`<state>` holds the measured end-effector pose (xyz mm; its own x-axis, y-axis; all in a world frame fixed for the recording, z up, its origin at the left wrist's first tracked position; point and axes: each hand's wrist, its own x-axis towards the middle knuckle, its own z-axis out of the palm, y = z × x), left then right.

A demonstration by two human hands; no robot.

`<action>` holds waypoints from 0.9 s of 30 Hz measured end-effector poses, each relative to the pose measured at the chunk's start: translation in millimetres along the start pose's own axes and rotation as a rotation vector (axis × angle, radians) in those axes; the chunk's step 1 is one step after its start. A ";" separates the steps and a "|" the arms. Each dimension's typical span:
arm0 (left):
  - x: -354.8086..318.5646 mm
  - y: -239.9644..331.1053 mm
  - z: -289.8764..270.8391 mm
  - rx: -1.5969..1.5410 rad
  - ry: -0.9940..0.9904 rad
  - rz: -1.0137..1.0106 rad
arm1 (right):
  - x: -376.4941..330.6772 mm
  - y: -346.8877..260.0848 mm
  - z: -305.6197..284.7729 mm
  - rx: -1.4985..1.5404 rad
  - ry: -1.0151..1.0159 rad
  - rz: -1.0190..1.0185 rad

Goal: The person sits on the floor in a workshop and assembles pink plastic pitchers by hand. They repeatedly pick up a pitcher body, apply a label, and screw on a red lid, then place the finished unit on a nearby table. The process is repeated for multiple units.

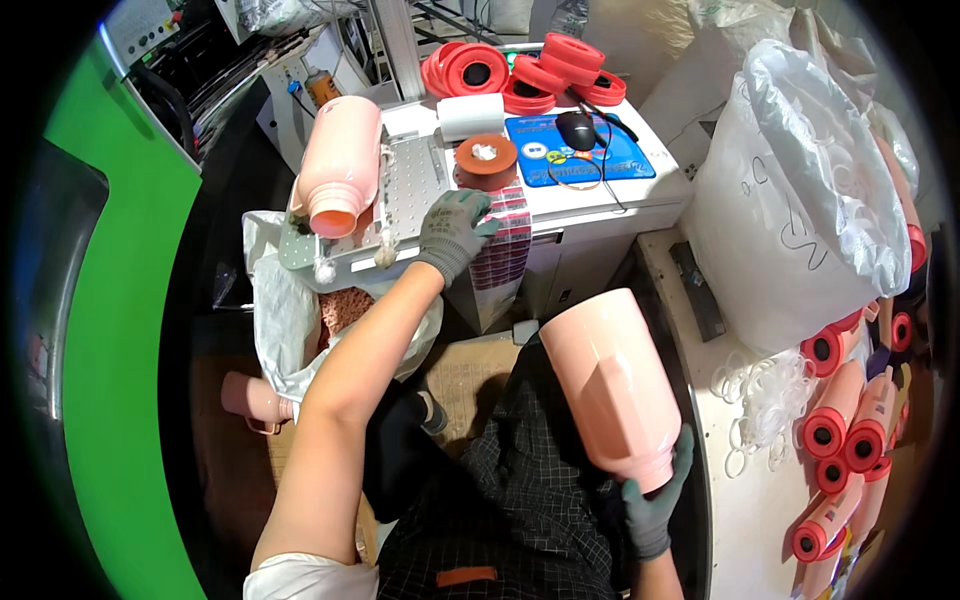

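Right hand (pixel 655 500): nearest you, gloved, fingers curled shut around the narrow neck of the pink bottle shell (pixel 610 385), which you hold over your lap, near right of centre.
Risk, largest: you grip that shell by its small end only, with the heavy end tilted up and away. It could swing or slip and drop onto the floor between your knees.
Risk, second: the second pink shell (pixel 338 165) sits on the perforated metal plate (pixel 410 190), far left, with its open mouth over the near edge. A nudge from your left hand could roll it off.
Left hand (pixel 452 232): gloved, fingers bent down over the plate's near edge, touching it; whether it pinches anything you cannot tell.
Big clear bag (pixel 790 190): far right, bulging, filled with pale pieces too blurred to name.
White bag below the plate (pixel 275 320): left, open; contents hidden, a pink cup (pixel 250 397) at its base.
Right bench (pixel 740 500): loose clear rings (pixel 760 400) and pink shells with red caps (pixel 845 440), lying near its right edge.
Red rings (pixel 525 70): stacked far, behind the mouse mat.
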<state>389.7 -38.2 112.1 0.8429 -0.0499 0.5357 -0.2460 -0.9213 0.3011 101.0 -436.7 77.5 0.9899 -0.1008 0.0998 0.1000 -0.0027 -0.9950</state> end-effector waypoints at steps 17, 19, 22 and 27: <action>-31.4 29.9 -11.2 -0.121 0.149 0.079 | -28.0 29.2 10.8 -0.170 0.060 -0.037; -71.4 55.5 -17.1 -0.320 0.248 0.039 | -29.7 32.2 10.4 -0.193 0.041 -0.074; -119.7 109.1 -40.8 -1.166 -0.137 -0.658 | -34.0 35.0 11.3 -0.204 0.056 -0.059; -133.7 153.3 -67.2 -1.487 -0.382 -0.815 | -34.4 36.4 12.4 -0.221 0.028 -0.116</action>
<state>207.1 -146.8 139.7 0.9667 -0.0742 -0.2447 0.2551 0.3464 0.9028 71.8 -421.0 37.9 0.9696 -0.1151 0.2161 0.1850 -0.2335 -0.9546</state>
